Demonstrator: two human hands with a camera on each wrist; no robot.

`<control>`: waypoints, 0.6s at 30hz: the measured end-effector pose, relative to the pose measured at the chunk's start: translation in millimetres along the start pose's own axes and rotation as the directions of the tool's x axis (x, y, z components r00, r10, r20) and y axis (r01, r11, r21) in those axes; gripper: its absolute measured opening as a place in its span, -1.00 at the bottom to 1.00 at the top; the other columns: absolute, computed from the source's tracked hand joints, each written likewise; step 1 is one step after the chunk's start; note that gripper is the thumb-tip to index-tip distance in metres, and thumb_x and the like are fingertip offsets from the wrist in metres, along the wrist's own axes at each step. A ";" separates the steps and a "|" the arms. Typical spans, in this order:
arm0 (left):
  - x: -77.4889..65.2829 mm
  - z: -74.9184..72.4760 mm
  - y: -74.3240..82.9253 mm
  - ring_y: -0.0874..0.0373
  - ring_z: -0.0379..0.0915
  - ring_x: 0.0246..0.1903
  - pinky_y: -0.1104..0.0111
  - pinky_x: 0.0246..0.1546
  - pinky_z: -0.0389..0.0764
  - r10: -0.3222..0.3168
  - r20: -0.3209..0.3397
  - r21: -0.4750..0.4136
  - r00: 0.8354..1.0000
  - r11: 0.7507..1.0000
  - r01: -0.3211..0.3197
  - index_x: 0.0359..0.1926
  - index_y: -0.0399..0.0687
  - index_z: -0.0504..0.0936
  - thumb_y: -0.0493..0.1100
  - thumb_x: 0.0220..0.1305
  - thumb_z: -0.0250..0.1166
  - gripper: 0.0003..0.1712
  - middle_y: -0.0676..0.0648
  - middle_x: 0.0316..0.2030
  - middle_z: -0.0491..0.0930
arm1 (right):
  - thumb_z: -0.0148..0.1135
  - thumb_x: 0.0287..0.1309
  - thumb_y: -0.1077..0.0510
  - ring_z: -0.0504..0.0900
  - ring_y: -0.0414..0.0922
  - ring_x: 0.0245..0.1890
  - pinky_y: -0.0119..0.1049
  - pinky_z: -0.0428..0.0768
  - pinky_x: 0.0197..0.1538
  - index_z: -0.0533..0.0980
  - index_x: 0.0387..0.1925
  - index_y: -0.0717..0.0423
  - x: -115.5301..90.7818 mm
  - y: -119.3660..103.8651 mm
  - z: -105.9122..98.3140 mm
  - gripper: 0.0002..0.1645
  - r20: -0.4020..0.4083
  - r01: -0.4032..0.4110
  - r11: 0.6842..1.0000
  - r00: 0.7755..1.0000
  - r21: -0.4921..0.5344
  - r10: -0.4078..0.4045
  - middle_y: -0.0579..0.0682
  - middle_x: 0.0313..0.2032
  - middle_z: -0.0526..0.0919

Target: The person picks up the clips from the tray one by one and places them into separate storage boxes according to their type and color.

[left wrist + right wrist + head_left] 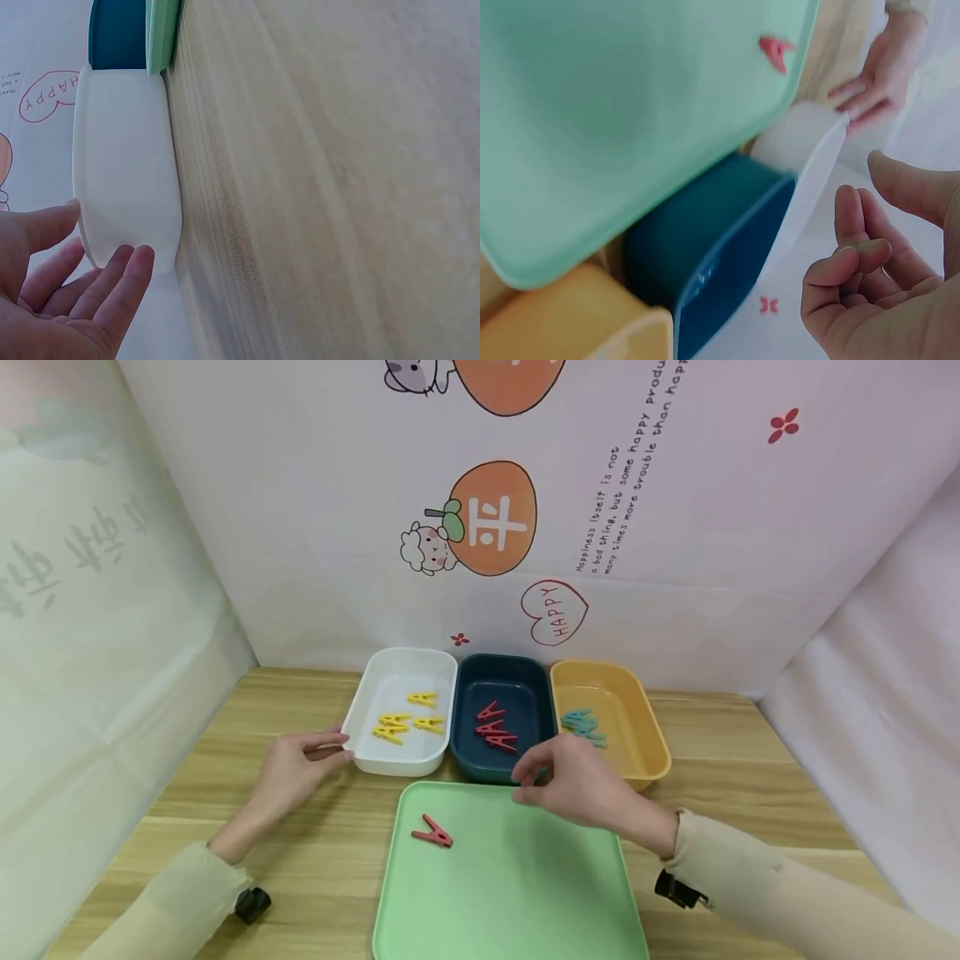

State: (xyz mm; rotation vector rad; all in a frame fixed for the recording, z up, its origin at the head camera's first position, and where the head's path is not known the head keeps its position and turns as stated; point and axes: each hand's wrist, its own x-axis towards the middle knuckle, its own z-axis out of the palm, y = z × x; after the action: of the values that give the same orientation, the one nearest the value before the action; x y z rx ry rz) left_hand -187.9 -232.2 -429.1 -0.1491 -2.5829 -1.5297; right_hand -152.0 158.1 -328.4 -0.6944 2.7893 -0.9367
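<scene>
At the front left corner of the white bin (401, 767), my left hand (300, 766) touches the outside with extended fingers and thumb. Several yellow clothespins (430, 724) lie inside that bin. My right hand (573, 781) hovers by the front edge of the dark blue bin (480, 770), its fingers bent and thumb apart, holding nothing. Three red clothespins (490, 727) lie in the dark blue bin. A single red clothespin (434, 833) rests on the green tray (517, 893), near its upper left corner. Several teal clothespins (581, 722) sit in the yellow-orange bin (630, 727).
The three bins stand side by side against a printed cloth backdrop (337, 527). In front of them, the green tray lies on a wood-grain table (322, 860). White cloth (885, 635) hangs along both sides.
</scene>
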 end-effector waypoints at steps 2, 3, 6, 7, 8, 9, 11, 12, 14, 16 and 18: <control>0.6 0.8 0.7 -0.20 0.72 0.02 0.40 -0.16 0.76 -0.002 0.004 -0.001 1.000 1.000 0.002 0.13 -0.43 0.70 -0.25 0.34 0.50 -0.57 -0.32 0.25 0.59 | 0.62 0.12 0.21 0.58 -0.16 -0.42 -0.28 0.60 -0.36 0.77 -0.31 -0.02 -4.0 -0.4 7.7 -0.87 0.036 0.007 1.000 0.999 0.017 -0.007 -0.29 -0.45 0.68; 0.8 1.3 0.9 -0.20 0.72 0.02 0.40 -0.16 0.76 -0.004 0.005 0.000 1.000 1.000 0.004 0.13 -0.43 0.70 -0.25 0.34 0.50 -0.57 -0.32 0.25 0.59 | 0.62 0.12 0.22 0.58 -0.16 -0.41 -0.28 0.60 -0.35 0.77 -0.31 -0.04 -5.1 -0.2 12.1 -0.86 0.051 0.003 1.000 0.999 0.016 -0.004 -0.30 -0.45 0.68; 0.8 0.3 0.4 -0.19 0.72 0.01 0.41 -0.17 0.76 -0.004 0.001 0.002 1.000 1.000 0.004 0.13 -0.42 0.70 -0.24 0.34 0.50 -0.57 -0.31 0.25 0.59 | 0.62 0.10 0.26 0.58 -0.17 -0.36 -0.27 0.60 -0.32 0.78 -0.27 -0.01 -4.3 0.7 26.6 -0.83 0.110 0.009 1.000 0.994 0.017 -0.010 -0.30 -0.43 0.69; 0.7 0.0 0.3 -0.19 0.72 0.01 0.41 -0.17 0.76 -0.004 0.000 0.006 1.000 1.000 0.004 0.13 -0.42 0.71 -0.24 0.34 0.50 -0.57 -0.31 0.25 0.59 | 0.61 0.10 0.28 0.60 -0.15 -0.34 -0.27 0.62 -0.29 0.78 -0.26 0.01 -3.6 1.5 31.5 -0.81 0.128 0.009 1.000 0.992 0.022 -0.012 -0.27 -0.42 0.70; 0.6 -0.1 0.2 -0.18 0.73 0.01 0.41 -0.17 0.76 -0.004 -0.002 0.008 1.000 1.000 0.004 0.13 -0.42 0.71 -0.23 0.34 0.50 -0.57 -0.31 0.25 0.59 | 0.61 0.10 0.29 0.61 -0.13 -0.30 -0.26 0.64 -0.26 0.79 -0.23 0.03 -2.5 2.1 36.3 -0.81 0.150 0.008 1.000 0.989 0.029 -0.012 -0.24 -0.39 0.72; 0.4 -0.2 0.1 -0.18 0.73 0.01 0.41 -0.17 0.76 -0.005 -0.002 0.007 1.000 1.000 0.005 0.13 -0.42 0.71 -0.23 0.34 0.50 -0.57 -0.31 0.25 0.59 | 0.60 0.10 0.30 0.63 -0.11 -0.28 -0.26 0.65 -0.23 0.79 -0.21 0.06 -1.2 2.7 41.0 -0.79 0.171 0.011 0.999 0.985 0.038 -0.017 -0.20 -0.37 0.73; 0.0 -0.3 0.0 -0.18 0.73 0.01 0.40 -0.17 0.76 -0.005 -0.005 0.008 1.000 1.000 0.005 0.13 -0.41 0.71 -0.23 0.34 0.50 -0.57 -0.31 0.25 0.59 | 0.59 0.09 0.35 0.66 -0.07 -0.21 -0.25 0.68 -0.15 0.79 -0.15 0.11 2.2 3.1 49.6 -0.74 0.214 0.018 0.998 0.976 0.058 -0.030 -0.13 -0.31 0.76; -0.1 -0.3 -0.1 -0.18 0.73 0.00 0.40 -0.17 0.76 -0.005 -0.006 0.009 1.000 1.000 0.005 0.12 -0.41 0.71 -0.23 0.33 0.50 -0.57 -0.31 0.25 0.60 | 0.57 0.09 0.38 0.67 -0.07 -0.19 -0.26 0.69 -0.11 0.79 -0.13 0.12 4.0 2.9 53.4 -0.71 0.235 0.029 0.998 0.971 0.060 -0.043 -0.11 -0.28 0.77; -0.3 -0.2 -0.1 -0.18 0.73 0.00 0.40 -0.17 0.76 -0.002 -0.003 0.011 1.000 1.000 0.002 0.13 -0.40 0.71 -0.23 0.34 0.50 -0.58 -0.31 0.24 0.60 | 0.54 0.08 0.43 0.68 -0.10 -0.13 -0.28 0.71 -0.04 0.78 -0.07 0.13 7.7 1.0 60.3 -0.64 0.274 0.061 0.997 0.959 0.049 -0.072 -0.10 -0.20 0.79; -0.3 -0.2 0.1 -0.18 0.73 0.00 0.39 -0.16 0.76 0.002 0.000 0.016 1.000 1.000 -0.002 0.13 -0.40 0.72 -0.23 0.34 0.50 -0.58 -0.31 0.24 0.60 | 0.51 0.08 0.48 0.68 -0.18 -0.06 -0.30 0.70 0.04 0.77 0.00 0.11 11.8 -2.3 66.1 -0.56 0.306 0.100 0.995 0.946 0.025 -0.102 -0.13 -0.11 0.79; -0.2 -0.3 0.2 -0.18 0.73 0.01 0.39 -0.15 0.76 0.006 0.002 0.019 1.000 1.000 -0.006 0.13 -0.40 0.72 -0.24 0.35 0.49 -0.59 -0.31 0.24 0.60 | 0.45 0.10 0.52 0.66 -0.23 0.02 -0.29 0.68 0.12 0.75 0.06 0.09 16.4 -6.4 71.2 -0.49 0.330 0.136 0.991 0.935 -0.005 -0.127 -0.16 -0.03 0.77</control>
State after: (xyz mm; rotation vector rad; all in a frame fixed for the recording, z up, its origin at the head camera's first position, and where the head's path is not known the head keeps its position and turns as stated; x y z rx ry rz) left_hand -187.7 -232.3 -428.7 -0.1561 -2.5957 -1.5035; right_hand -146.2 107.3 -381.1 -0.9548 2.4899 -0.7233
